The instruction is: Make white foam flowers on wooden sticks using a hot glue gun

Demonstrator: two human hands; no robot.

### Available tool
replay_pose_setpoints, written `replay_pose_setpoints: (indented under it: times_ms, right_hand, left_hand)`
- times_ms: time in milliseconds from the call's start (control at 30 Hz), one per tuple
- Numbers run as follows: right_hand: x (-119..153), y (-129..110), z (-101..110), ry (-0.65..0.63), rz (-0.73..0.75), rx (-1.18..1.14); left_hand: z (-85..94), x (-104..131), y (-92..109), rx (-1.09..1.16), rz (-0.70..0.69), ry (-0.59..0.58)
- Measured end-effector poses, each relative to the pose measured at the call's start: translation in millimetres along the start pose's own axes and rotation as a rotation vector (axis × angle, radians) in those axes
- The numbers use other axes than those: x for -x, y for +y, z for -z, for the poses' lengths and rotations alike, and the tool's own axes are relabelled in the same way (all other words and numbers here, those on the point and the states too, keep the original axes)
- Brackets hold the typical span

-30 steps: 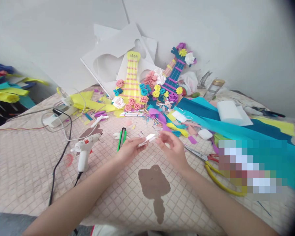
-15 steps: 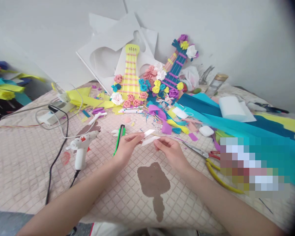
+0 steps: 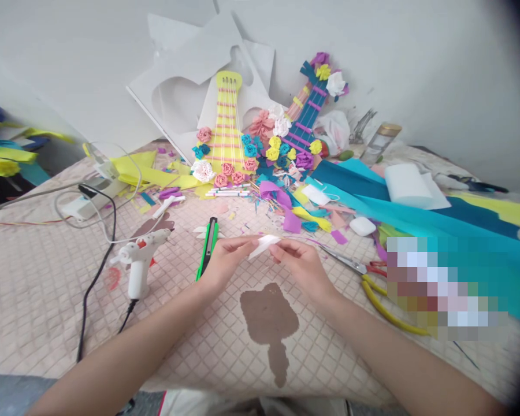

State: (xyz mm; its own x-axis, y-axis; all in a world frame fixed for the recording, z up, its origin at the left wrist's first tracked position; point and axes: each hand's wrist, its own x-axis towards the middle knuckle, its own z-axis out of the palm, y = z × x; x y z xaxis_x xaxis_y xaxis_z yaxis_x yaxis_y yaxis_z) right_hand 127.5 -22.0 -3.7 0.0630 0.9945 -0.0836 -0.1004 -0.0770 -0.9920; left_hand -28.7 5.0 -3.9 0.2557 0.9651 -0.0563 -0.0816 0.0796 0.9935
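Two small white strips [image 3: 263, 246] meet and overlap between my fingertips above the middle of the table. My left hand [image 3: 230, 257] pinches one strip from the left. From the right, my right hand [image 3: 298, 261] pinches the other between thumb and fingers. Whether the strips are paper or foam I cannot tell. Just left of my left hand lies a green utility knife [image 3: 208, 245]. Farther left a white hot glue gun [image 3: 141, 260] rests on the table. Scissors [image 3: 349, 263] with yellow and red handles lie right of my right hand.
A yellow paper guitar [image 3: 228, 127] and a blue one [image 3: 308, 115], decorated with paper flowers, lean at the back. Blue crepe paper [image 3: 416, 231] and a white roll [image 3: 408, 186] lie on the right. A power strip [image 3: 86, 199] and cables are on the left.
My hands have drawn closer together, and the two white strips, apart before, now overlap. The view has shifted slightly.
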Motion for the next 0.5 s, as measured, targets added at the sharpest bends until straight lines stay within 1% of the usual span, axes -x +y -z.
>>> replay_pose_setpoints:
  times_ms: [233, 400, 467, 500]
  right_hand:
    - [0.9, 1.5, 0.5, 0.046, -0.011, 0.006]
    - [1.4, 3.4, 0.6, 0.000, -0.015, -0.019]
    - [1.3, 3.5, 0.5, -0.003, -0.011, -0.016]
    - [1.2, 3.3, 0.5, -0.002, -0.012, -0.017]
  left_hand:
    - [-1.5, 4.1, 2.9, -0.049, -0.018, -0.068]
    - [-3.8, 7.3, 5.4, -0.104, -0.061, -0.155]
    - [-4.3, 7.7, 5.5, -0.105, -0.049, -0.155]
    - [-4.3, 7.4, 4.9, -0.094, -0.032, -0.134]
